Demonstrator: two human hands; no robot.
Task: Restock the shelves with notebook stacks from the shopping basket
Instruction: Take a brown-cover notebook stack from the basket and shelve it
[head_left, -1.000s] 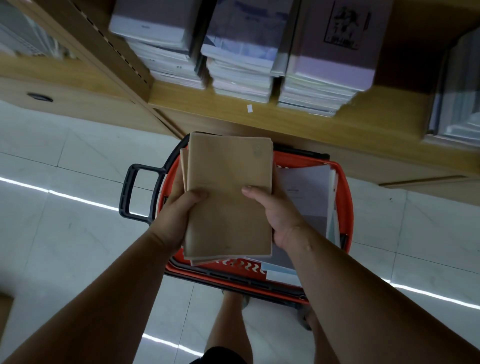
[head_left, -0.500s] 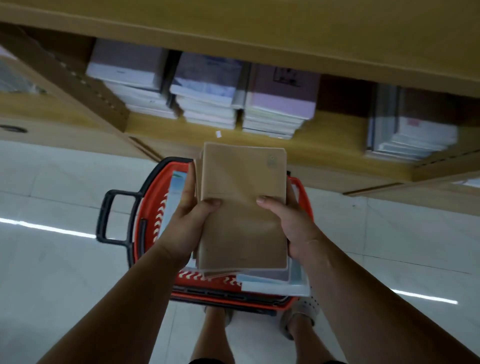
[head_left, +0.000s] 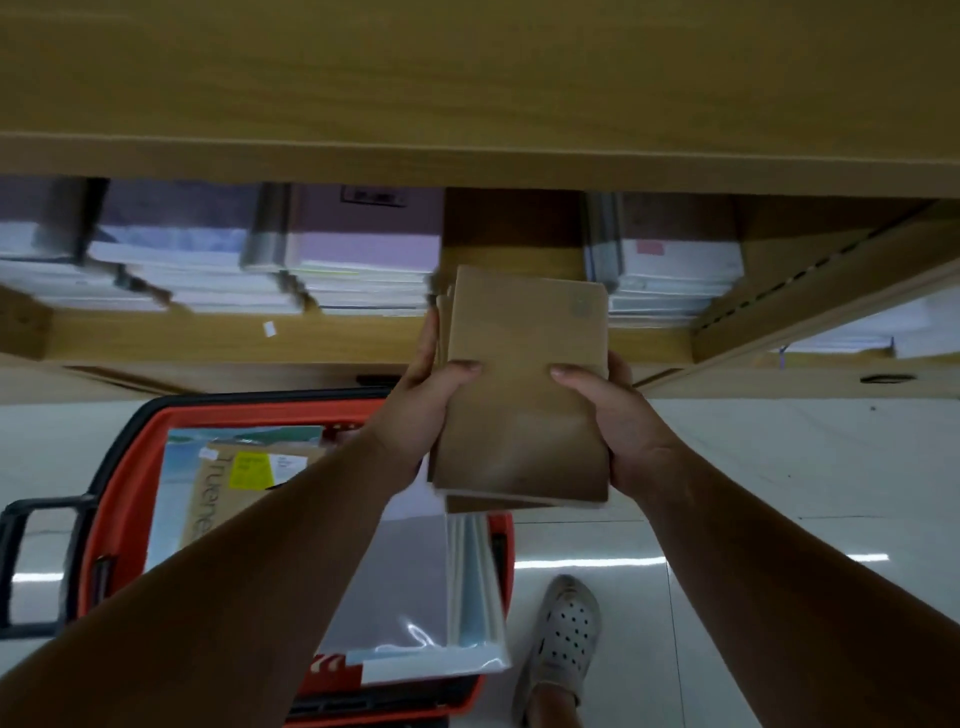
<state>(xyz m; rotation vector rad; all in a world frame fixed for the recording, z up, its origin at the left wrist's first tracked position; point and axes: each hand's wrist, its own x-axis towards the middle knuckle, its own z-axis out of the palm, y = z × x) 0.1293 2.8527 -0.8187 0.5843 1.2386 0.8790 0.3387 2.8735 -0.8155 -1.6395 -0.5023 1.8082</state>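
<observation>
I hold a stack of brown kraft-cover notebooks (head_left: 524, 395) between both hands. My left hand (head_left: 415, 410) grips its left edge, thumb on the cover. My right hand (head_left: 618, 421) grips the right edge the same way. The stack's far end reaches the front lip of the lower wooden shelf (head_left: 332, 338), in line with a bare gap (head_left: 511, 234) between notebook piles. The red shopping basket (head_left: 109, 499) stands on the floor at lower left, still holding wrapped notebook packs (head_left: 395, 587); my left forearm hides part of it.
Piles of pale and purple notebooks (head_left: 358, 260) fill the shelf left of the gap, and another pile (head_left: 675, 270) sits to its right. An upper shelf board (head_left: 467, 104) overhangs everything. The basket's black handle (head_left: 21, 561) juts left. My shoe (head_left: 563, 629) rests on the white tiles.
Both hands have carried the brown stack up, rightward and away from the basket toward the shelf gap. My view has swung right, leaving the basket at lower left.
</observation>
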